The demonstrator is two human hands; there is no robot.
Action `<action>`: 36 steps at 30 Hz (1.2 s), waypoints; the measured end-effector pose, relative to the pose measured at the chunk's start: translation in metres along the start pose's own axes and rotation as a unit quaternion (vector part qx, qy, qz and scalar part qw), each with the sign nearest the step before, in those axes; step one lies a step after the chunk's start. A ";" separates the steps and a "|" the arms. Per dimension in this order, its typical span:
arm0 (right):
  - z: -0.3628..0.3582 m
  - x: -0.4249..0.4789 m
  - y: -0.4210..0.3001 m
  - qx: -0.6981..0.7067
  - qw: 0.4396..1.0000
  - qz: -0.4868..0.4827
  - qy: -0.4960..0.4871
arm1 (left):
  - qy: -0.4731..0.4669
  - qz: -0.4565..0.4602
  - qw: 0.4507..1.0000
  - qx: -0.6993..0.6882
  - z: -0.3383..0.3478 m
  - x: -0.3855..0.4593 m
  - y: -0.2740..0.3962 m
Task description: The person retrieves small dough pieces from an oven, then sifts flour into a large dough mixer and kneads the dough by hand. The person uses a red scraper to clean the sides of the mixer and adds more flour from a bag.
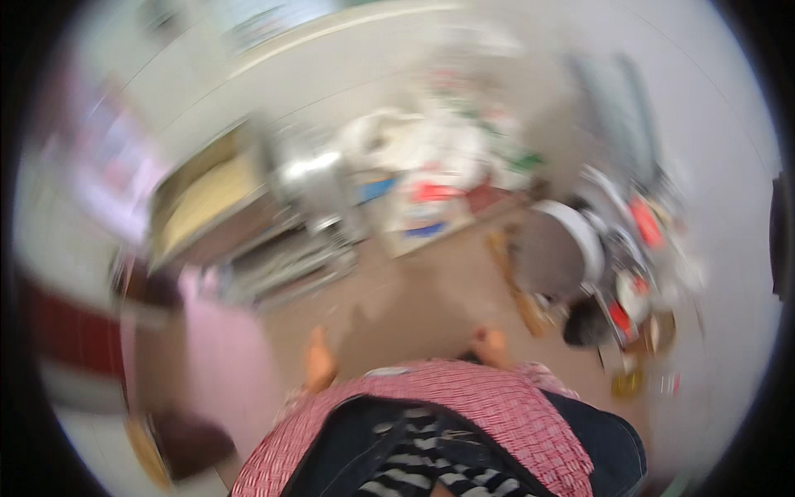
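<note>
The view is strongly blurred. My left hand (320,360) hangs low in front of me, left of the body, near the edge of a brown tabletop (397,298); its fingers are not clear. On the other side, my right hand (489,346) looks curled beside a small dark thing that I cannot make out. Beyond the hands stand a silvery metal machine (317,180) and a metal bin (211,205) with pale yellow contents. White bags with red and green print (453,149) lie against the wall behind.
At the right are a round, dark-topped container (553,251), a wooden stick (518,289) and a cluttered rack (627,248). A pink cloth (223,348) hangs or lies at the left, close to a dark brown seat or box (189,444).
</note>
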State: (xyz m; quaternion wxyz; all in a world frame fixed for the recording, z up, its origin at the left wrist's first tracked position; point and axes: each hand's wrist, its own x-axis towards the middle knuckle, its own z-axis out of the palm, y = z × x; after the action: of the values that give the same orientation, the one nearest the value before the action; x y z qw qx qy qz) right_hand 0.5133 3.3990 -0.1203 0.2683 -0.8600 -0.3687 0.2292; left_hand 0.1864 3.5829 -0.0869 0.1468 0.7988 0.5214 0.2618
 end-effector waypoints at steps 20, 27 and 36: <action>0.406 0.075 -0.562 0.067 0.796 -0.466 -0.379 | 0.239 -0.352 0.892 0.150 -0.278 -0.042 -0.387; 0.549 0.035 -0.807 0.107 0.681 -0.585 -0.428 | 0.291 -0.515 0.793 0.142 -0.340 -0.021 -0.504; 0.727 0.063 -0.953 0.089 0.757 -0.448 -0.467 | 0.275 -0.463 0.840 0.068 -0.419 0.079 -0.741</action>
State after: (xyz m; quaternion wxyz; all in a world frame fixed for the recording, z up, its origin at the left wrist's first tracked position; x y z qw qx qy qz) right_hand -0.3655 4.2160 -0.0774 0.2102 -0.3550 -0.7694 0.4877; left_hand -0.5882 3.9449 -0.0992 0.0467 0.3671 0.8663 0.3356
